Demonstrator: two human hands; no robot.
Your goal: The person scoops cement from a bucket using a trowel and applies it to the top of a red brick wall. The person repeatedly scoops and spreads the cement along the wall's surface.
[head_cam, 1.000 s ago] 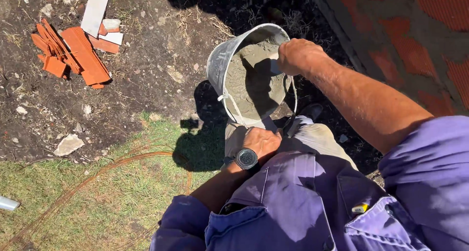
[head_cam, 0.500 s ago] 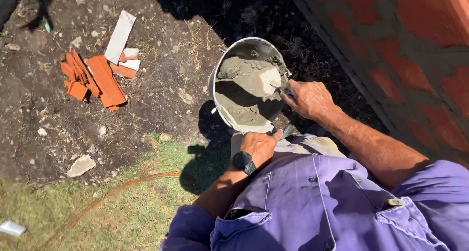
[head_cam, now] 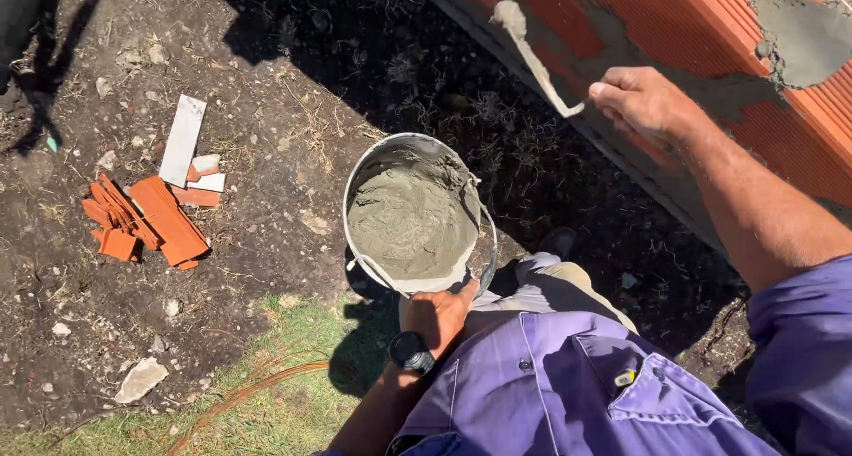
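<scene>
A metal bucket (head_cam: 355, 199) half full of wet grey mortar (head_cam: 410, 221) is held up in front of me. My left hand (head_cam: 441, 317), with a black wristwatch (head_cam: 412, 352) on the wrist, grips the bucket at its near rim. My right hand (head_cam: 641, 104) is raised to the upper right and holds a trowel (head_cam: 540, 64) with a lump of mortar at its tip. The trowel is lifted beside a red brick wall (head_cam: 701, 43), where a grey patch of mortar (head_cam: 803, 39) sticks near the top right.
Broken orange tile pieces (head_cam: 142, 221) and a pale strip (head_cam: 182, 141) lie on the dirt at left. A stone (head_cam: 139, 381) sits near the grass edge. A thin orange hose (head_cam: 248, 394) crosses the grass. My purple sleeves and shirt (head_cam: 568, 394) fill the lower right.
My right hand has left the bucket and risen to the wall with the loaded trowel. The bucket stays in my left hand, now level with the mortar surface showing.
</scene>
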